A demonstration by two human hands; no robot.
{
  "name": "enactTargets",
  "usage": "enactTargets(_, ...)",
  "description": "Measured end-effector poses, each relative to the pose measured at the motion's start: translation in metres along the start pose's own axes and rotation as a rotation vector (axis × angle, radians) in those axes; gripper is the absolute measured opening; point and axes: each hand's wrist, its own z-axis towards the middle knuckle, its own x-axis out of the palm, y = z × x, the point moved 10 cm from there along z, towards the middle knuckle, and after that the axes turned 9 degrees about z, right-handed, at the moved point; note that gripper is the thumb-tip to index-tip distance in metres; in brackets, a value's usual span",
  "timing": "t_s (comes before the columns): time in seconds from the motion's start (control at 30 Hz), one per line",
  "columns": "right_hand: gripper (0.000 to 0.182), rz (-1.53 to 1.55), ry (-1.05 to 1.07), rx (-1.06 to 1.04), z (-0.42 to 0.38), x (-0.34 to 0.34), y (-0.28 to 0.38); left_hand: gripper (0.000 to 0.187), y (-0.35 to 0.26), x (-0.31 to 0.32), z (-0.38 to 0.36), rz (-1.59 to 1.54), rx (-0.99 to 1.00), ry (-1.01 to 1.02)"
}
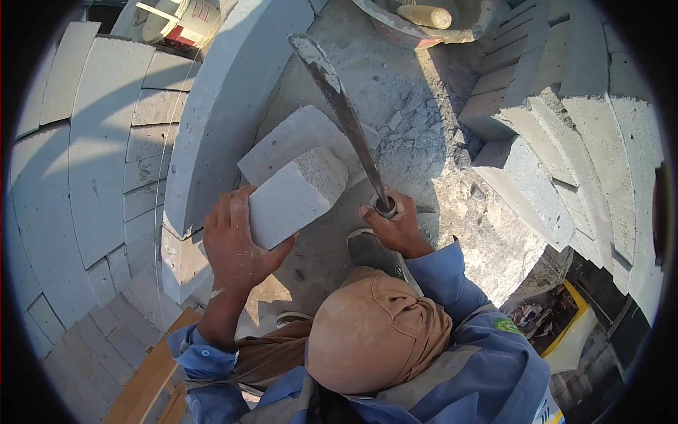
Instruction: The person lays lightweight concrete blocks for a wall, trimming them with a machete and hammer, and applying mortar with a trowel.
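My left hand (236, 237) grips the near end of a light grey concrete block (289, 201), fingers along its left side and thumb on the near edge. This block has a rough broken right end and rests partly over another flat block (300, 138). My right hand (397, 225) is wrapped round the handle of a long machete-like blade (346, 113). The blade tilts up and away to the left, its tip smeared with pale grey material, above the dusty floor. My bent knee (374, 332) is close below the hands.
Block walls stand at left (106, 141) and right (586, 141), with a taut string by the left one. Broken rubble (417, 141) covers the floor ahead. A mortar basin (480, 32) and a bucket (201, 21) are farther off; a wooden plank (152, 374) lies lower left.
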Motion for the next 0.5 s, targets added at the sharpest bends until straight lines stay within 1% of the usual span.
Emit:
enactTargets(0.07, 0.022, 0.171, 0.008, -0.092, -0.007, -0.004, 0.023, 0.087, -0.002, 0.001, -0.011, -0.015, -0.005, -0.008)
enactTargets(0.1, 0.021, 0.147, 0.025, -0.245, -0.009, -0.006, 0.033, 0.089, -0.006, 0.002, -0.017, -0.035, 0.001, -0.011)
enactTargets(0.13, 0.021, 0.132, 0.052, -0.251, -0.011, -0.004, 0.029, 0.089, -0.009, 0.000, -0.022, -0.039, -0.028, -0.024)
enactTargets(0.2, 0.020, 0.135, 0.029, -0.377, -0.028, -0.008, 0.030, 0.091, -0.026, -0.003, -0.033, -0.009, 0.042, -0.012)
enactTargets(0.23, 0.020, 0.122, 0.066, -0.374, -0.036, -0.007, 0.018, 0.093, -0.028, -0.003, -0.036, -0.007, 0.050, -0.019)
enactTargets(0.27, 0.019, 0.044, 0.080, -0.319, -0.041, -0.006, -0.003, 0.093, -0.026, -0.002, -0.038, -0.009, 0.014, -0.024)
enactTargets(0.3, 0.018, -0.033, 0.091, -0.263, -0.042, -0.006, -0.022, 0.092, -0.028, -0.002, -0.041, -0.001, 0.032, -0.036)
enactTargets(0.33, 0.018, -0.044, 0.117, -0.256, -0.042, -0.001, -0.029, 0.092, -0.031, -0.002, -0.045, 0.005, 0.055, -0.043)
enactTargets(0.4, 0.016, -0.028, 0.035, -0.114, -0.041, -0.005, -0.054, 0.091, -0.030, -0.001, -0.047, -0.021, 0.045, -0.039)
enactTargets(0.43, 0.013, -0.072, 0.057, -0.012, -0.038, -0.006, -0.062, 0.092, -0.029, 0.000, -0.046, -0.025, 0.045, -0.040)
enactTargets(0.47, 0.013, -0.076, 0.060, -0.009, -0.038, -0.007, -0.060, 0.093, -0.029, 0.001, -0.046, -0.030, 0.049, -0.038)
enactTargets(0.5, 0.011, -0.076, 0.068, -0.070, -0.040, -0.008, -0.050, 0.093, -0.029, 0.001, -0.047, -0.034, 0.049, -0.033)
